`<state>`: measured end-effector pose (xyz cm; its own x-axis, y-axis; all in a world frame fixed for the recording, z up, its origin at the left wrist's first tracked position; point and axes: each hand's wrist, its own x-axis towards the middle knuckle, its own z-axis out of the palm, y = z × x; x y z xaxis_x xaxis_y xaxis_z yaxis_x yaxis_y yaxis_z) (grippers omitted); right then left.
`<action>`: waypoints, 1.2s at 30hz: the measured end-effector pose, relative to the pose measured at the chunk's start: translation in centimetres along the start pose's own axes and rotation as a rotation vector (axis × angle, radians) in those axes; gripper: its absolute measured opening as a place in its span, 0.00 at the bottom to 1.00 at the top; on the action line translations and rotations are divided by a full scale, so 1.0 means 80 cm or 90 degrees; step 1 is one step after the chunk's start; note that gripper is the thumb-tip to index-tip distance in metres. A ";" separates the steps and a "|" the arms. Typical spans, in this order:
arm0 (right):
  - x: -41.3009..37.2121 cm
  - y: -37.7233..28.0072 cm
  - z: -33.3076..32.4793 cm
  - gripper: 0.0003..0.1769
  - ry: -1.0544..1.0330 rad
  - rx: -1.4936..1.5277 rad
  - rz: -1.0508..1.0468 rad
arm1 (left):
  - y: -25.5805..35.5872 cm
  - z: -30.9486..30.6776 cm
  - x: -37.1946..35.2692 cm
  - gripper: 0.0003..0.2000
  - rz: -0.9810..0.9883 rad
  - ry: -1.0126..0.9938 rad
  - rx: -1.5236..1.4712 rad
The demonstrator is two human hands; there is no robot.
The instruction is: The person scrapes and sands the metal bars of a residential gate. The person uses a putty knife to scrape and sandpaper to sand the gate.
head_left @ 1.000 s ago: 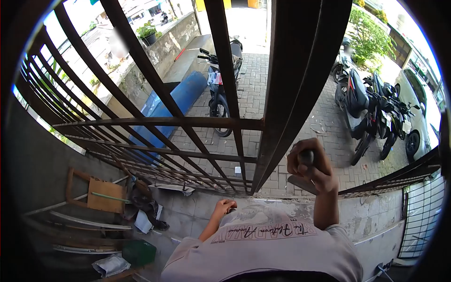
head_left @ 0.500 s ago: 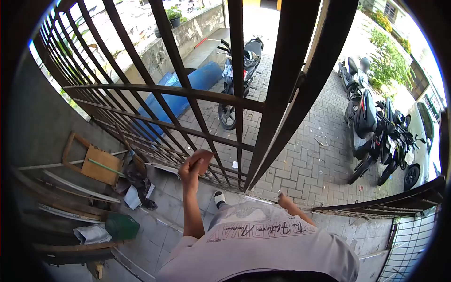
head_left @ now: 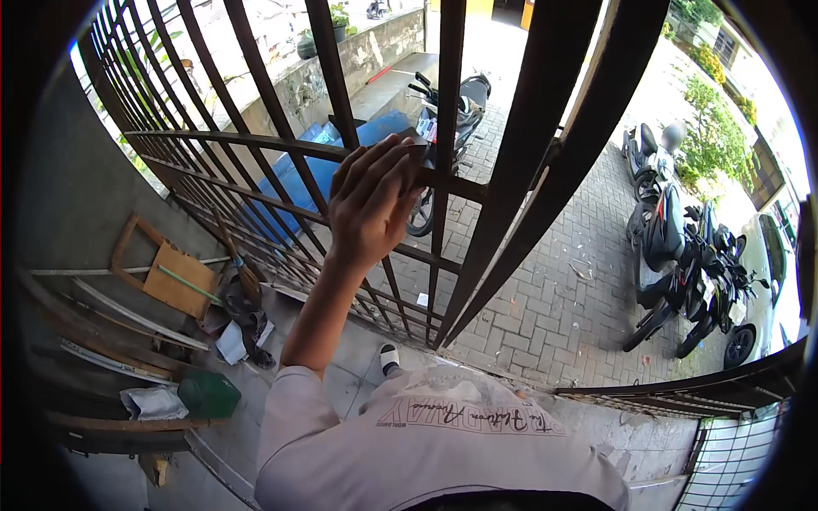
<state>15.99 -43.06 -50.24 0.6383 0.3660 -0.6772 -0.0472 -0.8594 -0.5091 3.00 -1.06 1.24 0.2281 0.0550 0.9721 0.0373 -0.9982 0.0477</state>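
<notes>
My left hand (head_left: 372, 200) is raised to the dark metal gate (head_left: 520, 128), its fingers closed together over the horizontal bar. Pressed under the fingertips is a flat reddish-brown sheet (head_left: 416, 150) that looks like sandpaper; most of it is hidden by the hand. Of my right hand (head_left: 521, 394) only a small patch shows past the front of my shirt, low by the gate's foot, and its fingers cannot be made out.
Beyond the bars, a motorcycle (head_left: 464, 111) stands beside a blue rolled sheet (head_left: 290, 183). More motorcycles (head_left: 673, 247) and a white car (head_left: 763, 281) are parked on the right. A broom (head_left: 247, 277), a wooden board (head_left: 181, 279) and a green container (head_left: 209, 393) lie to my left.
My left hand has moved up and forward from lower in front of the gate, bringing the reddish-brown sheet onto the horizontal bar. The right hand has drawn back mostly out of sight.
</notes>
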 end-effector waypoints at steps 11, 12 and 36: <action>0.065 0.054 0.038 0.28 -0.003 -0.042 -0.063 | -0.006 0.006 -0.010 0.07 -0.078 0.061 0.069; 0.058 0.047 0.047 0.28 -0.019 -0.069 -0.054 | 0.021 0.012 -0.013 0.07 -0.074 0.054 0.071; 0.057 0.021 0.020 0.15 0.105 0.198 -0.065 | 0.061 0.064 -0.067 0.15 -0.008 0.001 0.030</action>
<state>17.61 -42.26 -54.98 0.7659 0.3597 -0.5329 -0.1921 -0.6629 -0.7236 6.92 -6.08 -4.87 0.2263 0.0672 0.9717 0.0863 -0.9951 0.0487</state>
